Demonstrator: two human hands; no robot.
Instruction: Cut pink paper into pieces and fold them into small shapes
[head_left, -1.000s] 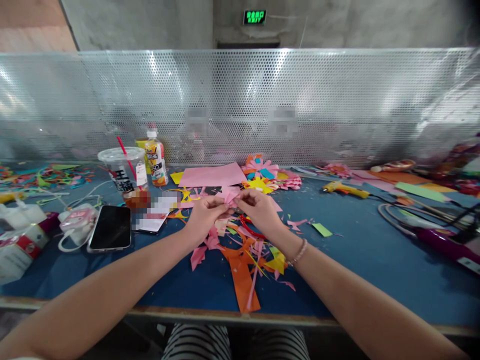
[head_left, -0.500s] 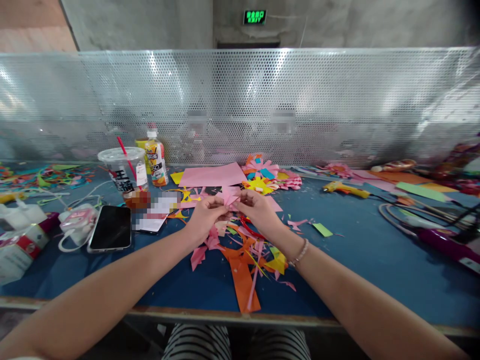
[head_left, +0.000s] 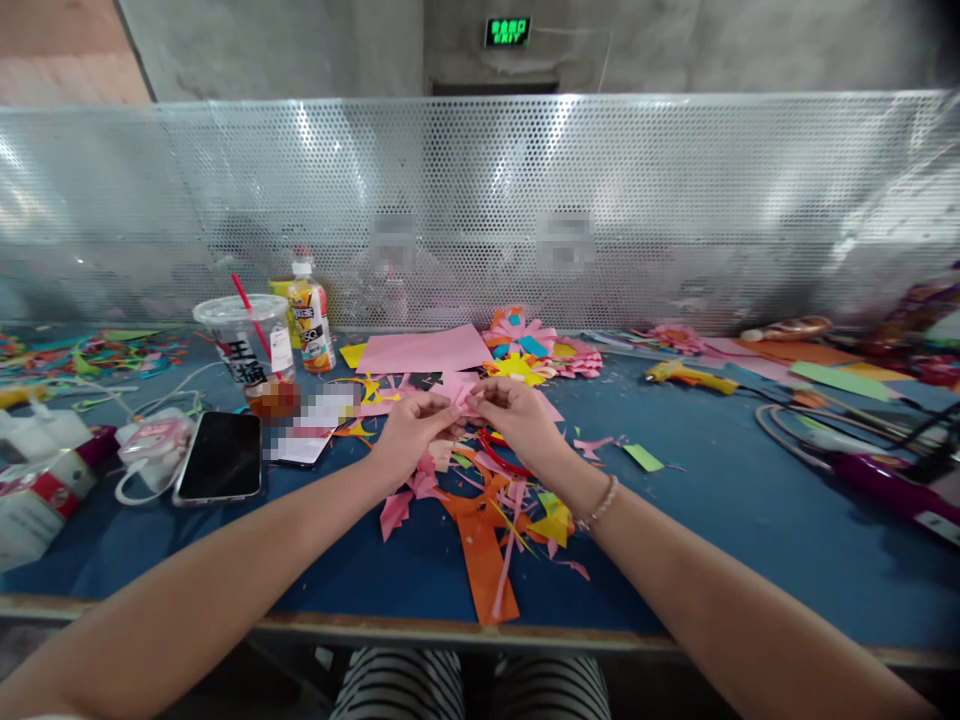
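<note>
A small pink paper point(head_left: 463, 397) sits pinched between the two hands, held just above the blue bench point(head_left: 750, 520). The left hand point(head_left: 409, 430) grips its left side with closed fingertips, and the right hand point(head_left: 517, 420) grips its right side the same way (a bracelet is on that wrist). Under the hands lie paper scraps point(head_left: 487, 530), orange, pink and yellow. A phone point(head_left: 221, 455) lies off to the left, near a cup point(head_left: 244, 345) and a bottle point(head_left: 311, 320).

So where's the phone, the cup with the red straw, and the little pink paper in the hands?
phone point(head_left: 219, 456), head view, middle of its dark screen.
cup with the red straw point(head_left: 244, 345), head view, its clear side wall.
pink paper point(head_left: 463, 397), head view, the folded bit between both hands' fingertips.
</note>
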